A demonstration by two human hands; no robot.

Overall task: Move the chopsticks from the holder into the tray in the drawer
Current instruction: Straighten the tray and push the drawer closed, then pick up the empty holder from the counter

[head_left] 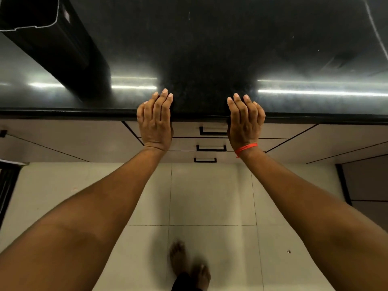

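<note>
My left hand [155,119] and my right hand [245,120] are both stretched out over the front edge of the black stone counter [210,49], fingers straight and side by side, holding nothing. A red thread circles my right wrist. Between and below the hands is a stack of three shut drawers: the top drawer [189,130], a middle one [182,144] and a lowest one [180,157], each with a black handle. No chopsticks, holder or tray are in view.
A tall black box-shaped object [56,43] stands on the counter at the left. Pale cabinet fronts [63,139] flank the drawers. Below is a light tiled floor [210,196] with my bare feet [189,267]. A dark frame [8,185] is at the far left.
</note>
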